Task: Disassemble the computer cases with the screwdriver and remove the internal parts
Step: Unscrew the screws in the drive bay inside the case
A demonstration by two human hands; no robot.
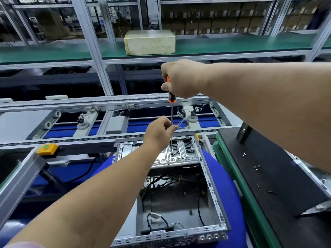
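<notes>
- The open computer case (179, 203) lies flat on a blue surface (227, 185), in front of the conveyor (107, 122).
- Inside the case: loose black cables (161, 181) across the lower bay and a silver metal bracket (177, 153) at the far end.
- The right hand (180, 79) has its fingers curled fully around the orange-and-black handle of the screwdriver (172, 111), held upright.
- The screwdriver tip meets the bracket.
- The left hand (159, 131) pinches the shaft at mid-length between thumb and fingertips.
- Small loose screws (256, 167) lie on the black panel (268, 176) to the right of the case.
- A beige box (150, 42) sits on the green shelf (53, 52) behind.
</notes>
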